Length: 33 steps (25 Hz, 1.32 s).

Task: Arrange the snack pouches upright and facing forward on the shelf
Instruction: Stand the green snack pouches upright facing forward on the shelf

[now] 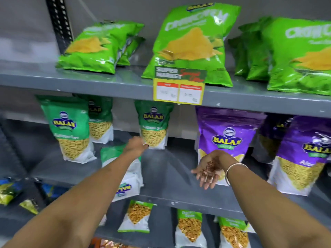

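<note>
1. Standing upright and facing forward on the middle shelf (172,169): a green pouch (71,129) of thin yellow sticks at the left, a second green pouch (154,124) further back near the centre, and a purple pouch (227,133) at the right.
2. Lying flat on the same shelf, label upside down: a fallen green pouch (125,178), partly under the left forearm.
3. Reaching in with the left hand (137,144), fingers touching the lower left corner of the second green pouch; grip hidden, so cannot tell how far open.
4. Hanging loose in front of the purple pouch: the right hand (211,167), palm showing, fingers spread and pointing down, holding nothing, a bangle (232,169) on the wrist.
</note>
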Each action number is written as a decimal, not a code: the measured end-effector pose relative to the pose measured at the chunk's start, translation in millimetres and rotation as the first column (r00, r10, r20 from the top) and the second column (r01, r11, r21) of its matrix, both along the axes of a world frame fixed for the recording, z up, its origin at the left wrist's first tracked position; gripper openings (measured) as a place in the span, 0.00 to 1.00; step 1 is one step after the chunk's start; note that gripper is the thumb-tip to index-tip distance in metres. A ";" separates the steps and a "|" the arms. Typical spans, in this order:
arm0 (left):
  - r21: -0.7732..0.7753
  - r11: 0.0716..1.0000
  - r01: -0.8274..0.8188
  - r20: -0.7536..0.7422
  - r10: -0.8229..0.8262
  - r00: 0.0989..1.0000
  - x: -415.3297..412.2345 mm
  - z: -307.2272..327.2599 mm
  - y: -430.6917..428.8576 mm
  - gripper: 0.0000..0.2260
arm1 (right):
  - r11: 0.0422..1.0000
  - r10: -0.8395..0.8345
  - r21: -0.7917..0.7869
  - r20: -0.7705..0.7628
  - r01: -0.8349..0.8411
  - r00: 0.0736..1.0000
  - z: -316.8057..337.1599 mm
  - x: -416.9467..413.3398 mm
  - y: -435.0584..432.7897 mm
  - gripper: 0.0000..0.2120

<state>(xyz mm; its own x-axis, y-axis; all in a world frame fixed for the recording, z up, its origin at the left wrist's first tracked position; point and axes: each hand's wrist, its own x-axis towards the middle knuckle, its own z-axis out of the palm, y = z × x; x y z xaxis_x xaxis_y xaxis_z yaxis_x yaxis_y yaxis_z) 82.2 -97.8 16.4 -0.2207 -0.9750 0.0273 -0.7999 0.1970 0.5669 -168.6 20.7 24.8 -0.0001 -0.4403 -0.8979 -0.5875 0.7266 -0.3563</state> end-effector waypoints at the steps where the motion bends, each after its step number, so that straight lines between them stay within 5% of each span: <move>1: -0.006 0.999 -0.044 0.061 0.045 0.997 27.6 -4.7 -12.1 0.18 | 0.992 -0.054 -0.113 0.004 0.054 0.999 -5.8 24.1 -15.2 0.14; 5: 0.294 0.950 -0.104 -0.040 0.121 0.992 113.1 -35.5 -42.0 0.17 | 0.809 -0.321 -0.478 0.126 0.341 0.939 -32.7 115.0 -59.4 0.13; 7: 0.614 0.789 -0.018 -0.292 0.249 0.923 134.1 -46.3 -47.8 0.13 | 0.772 -0.368 -0.490 0.176 0.405 0.913 -44.7 153.9 -75.3 0.14; 9: 0.830 0.549 0.096 -0.344 0.370 0.863 142.9 -51.2 -47.4 0.14 | 0.810 -0.366 -0.433 0.155 0.396 0.918 -52.9 180.4 -84.3 0.19; 14: 0.879 0.422 0.221 -0.403 0.412 0.817 148.9 -51.1 -51.2 0.08 | 0.721 -0.488 -0.346 0.361 0.600 0.795 -65.4 203.6 -81.2 0.10; 16: 0.873 0.430 0.230 -0.423 0.432 0.797 151.2 -50.3 -48.3 0.07 | 0.705 -0.492 -0.319 0.425 0.634 0.760 -62.6 205.0 -78.6 0.09; 26: 0.813 0.546 0.202 -0.427 0.322 0.845 152.4 -23.0 -37.0 0.09 | 0.836 -0.339 -0.341 0.297 0.431 0.893 -23.7 193.2 -72.1 0.09; 33: 0.561 0.803 0.202 -0.541 0.171 0.823 122.5 3.3 -35.8 0.20 | 0.691 -0.366 -0.628 0.123 0.358 0.922 1.2 183.8 -73.1 0.31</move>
<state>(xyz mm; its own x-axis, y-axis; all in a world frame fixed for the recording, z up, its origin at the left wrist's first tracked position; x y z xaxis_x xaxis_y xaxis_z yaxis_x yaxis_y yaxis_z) 204.7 -133.6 19.7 -0.3640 -0.8362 -0.4101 -0.3181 -0.3023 0.8986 15.2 -52.4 25.9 -0.2877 -0.8637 -0.4138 -0.3334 0.4954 -0.8021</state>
